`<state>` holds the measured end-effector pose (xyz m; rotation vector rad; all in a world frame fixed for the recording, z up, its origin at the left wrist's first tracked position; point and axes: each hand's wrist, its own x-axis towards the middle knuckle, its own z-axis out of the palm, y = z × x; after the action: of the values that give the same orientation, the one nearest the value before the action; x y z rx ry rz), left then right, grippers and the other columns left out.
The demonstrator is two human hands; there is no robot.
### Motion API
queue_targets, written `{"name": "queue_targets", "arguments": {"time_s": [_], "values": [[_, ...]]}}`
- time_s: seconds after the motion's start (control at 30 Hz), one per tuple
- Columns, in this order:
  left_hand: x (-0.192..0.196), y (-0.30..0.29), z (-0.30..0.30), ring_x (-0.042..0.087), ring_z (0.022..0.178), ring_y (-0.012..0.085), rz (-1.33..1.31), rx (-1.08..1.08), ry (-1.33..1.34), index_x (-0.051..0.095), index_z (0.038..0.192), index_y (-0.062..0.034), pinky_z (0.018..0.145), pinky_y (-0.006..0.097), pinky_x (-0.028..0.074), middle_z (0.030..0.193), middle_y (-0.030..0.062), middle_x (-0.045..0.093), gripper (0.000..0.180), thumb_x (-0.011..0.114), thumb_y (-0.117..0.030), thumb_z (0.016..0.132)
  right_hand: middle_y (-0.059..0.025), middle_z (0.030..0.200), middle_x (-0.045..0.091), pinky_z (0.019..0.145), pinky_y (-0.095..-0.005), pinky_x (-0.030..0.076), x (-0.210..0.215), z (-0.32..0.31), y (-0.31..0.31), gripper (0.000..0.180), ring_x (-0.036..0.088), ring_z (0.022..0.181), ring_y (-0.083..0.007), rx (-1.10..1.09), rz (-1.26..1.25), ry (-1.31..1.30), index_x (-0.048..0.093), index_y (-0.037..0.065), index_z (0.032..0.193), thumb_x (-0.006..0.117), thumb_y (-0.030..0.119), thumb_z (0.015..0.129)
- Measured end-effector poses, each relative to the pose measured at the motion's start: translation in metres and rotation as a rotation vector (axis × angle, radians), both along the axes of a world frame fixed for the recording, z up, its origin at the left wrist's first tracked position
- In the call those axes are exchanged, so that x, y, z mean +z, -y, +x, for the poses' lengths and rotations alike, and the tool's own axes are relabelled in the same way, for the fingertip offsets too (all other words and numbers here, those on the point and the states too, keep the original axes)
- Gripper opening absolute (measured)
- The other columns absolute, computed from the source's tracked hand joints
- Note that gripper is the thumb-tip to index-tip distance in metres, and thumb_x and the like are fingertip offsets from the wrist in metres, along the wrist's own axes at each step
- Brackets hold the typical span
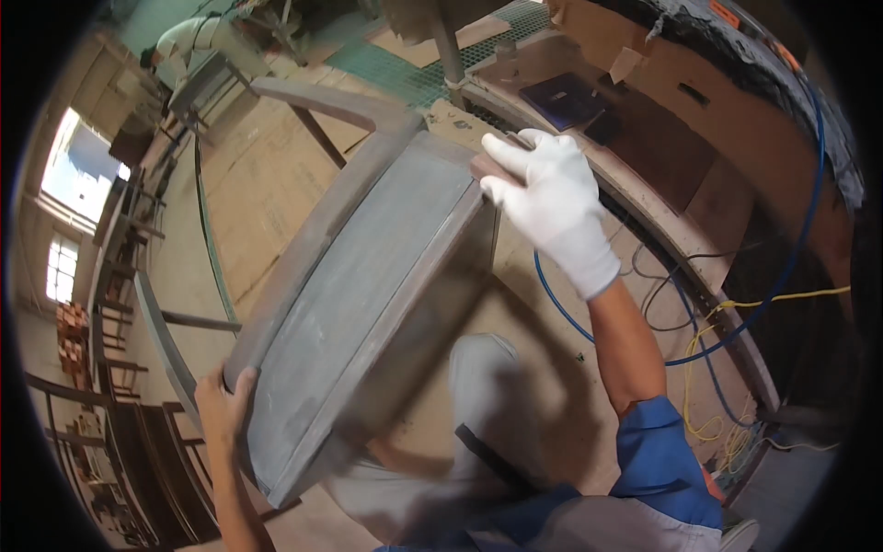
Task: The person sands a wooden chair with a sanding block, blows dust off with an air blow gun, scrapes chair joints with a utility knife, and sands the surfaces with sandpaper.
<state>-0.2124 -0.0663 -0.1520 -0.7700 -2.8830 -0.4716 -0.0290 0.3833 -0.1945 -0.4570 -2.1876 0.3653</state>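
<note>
A wooden chair point(363, 285) with a grey, chalky panel and brownish worn edges lies tilted across the middle in front of me. My bare left hand point(225, 405) grips its frame at the lower left, thumb over the edge. At the panel's far right corner is my right hand point(556, 193), in a white glove. Between its thumb and fingers it pinches a folded brown piece, apparently sandpaper point(492, 168), against the corner. The side of the chair facing my knees is in shadow.
A blue hose point(800, 248) and tangled yellow cord point(731, 432) run along the right. Beside them is a low bench point(635, 189) bearing a dark flat item point(563, 99). Cardboard point(262, 198) covers the floor ahead. Another person point(198, 41) bends at the far left; chair frames point(115, 304) line that side.
</note>
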Motion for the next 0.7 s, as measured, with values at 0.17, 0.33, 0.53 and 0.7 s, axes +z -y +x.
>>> {"name": "queue_targets", "arguments": {"time_s": [0.17, 0.33, 0.53, 0.7], "values": [[0.003, 0.004, 0.002, 0.069, 0.086, 0.0484, -0.081, 0.053, -0.02, 0.072, 0.103, 0.0062, 0.078, 0.047, 0.053, 0.086, 0.0323, 0.068, 0.054, 0.077, -0.043, 0.082, -0.016, 0.098, 0.066, 0.082, -0.0483, 0.05, 0.022, 0.015, 0.073, 0.021, 0.061, 0.091, -0.0354, 0.204, 0.133, 0.03, 0.073, 0.013, 0.101, 0.072, 0.023, 0.083], [-0.005, 0.013, -0.004, 0.069, 0.087, 0.0485, -0.132, 0.108, 0.001, 0.072, 0.105, 0.0059, 0.079, 0.047, 0.053, 0.087, 0.0325, 0.068, 0.054, 0.077, -0.043, 0.082, -0.0177, 0.094, 0.065, 0.076, -0.0483, 0.052, 0.029, 0.006, 0.091, 0.026, 0.063, 0.085, -0.0356, 0.136, 0.116, 0.158, 0.073, 0.013, 0.102, 0.077, 0.023, 0.078], [0.001, 0.012, 0.003, 0.066, 0.085, 0.0488, -0.093, 0.047, -0.06, 0.071, 0.105, 0.0053, 0.077, 0.047, 0.053, 0.087, 0.0324, 0.067, 0.056, 0.075, -0.046, 0.085, -0.0188, 0.113, 0.069, 0.094, -0.0442, 0.052, 0.023, 0.0, 0.064, 0.038, 0.063, 0.107, -0.0362, 0.131, -0.091, 0.195, 0.074, 0.009, 0.12, 0.075, 0.02, 0.083], [-0.004, -0.004, -0.002, 0.066, 0.083, 0.0485, -0.061, -0.011, -0.024, 0.07, 0.104, 0.0063, 0.076, 0.046, 0.052, 0.085, 0.0316, 0.066, 0.056, 0.075, -0.047, 0.086, -0.013, 0.094, 0.063, 0.073, -0.0408, 0.049, 0.025, 0.015, 0.19, 0.019, 0.062, 0.082, -0.0286, 0.258, -0.026, 0.273, 0.069, 0.013, 0.098, 0.069, 0.021, 0.081]]}}
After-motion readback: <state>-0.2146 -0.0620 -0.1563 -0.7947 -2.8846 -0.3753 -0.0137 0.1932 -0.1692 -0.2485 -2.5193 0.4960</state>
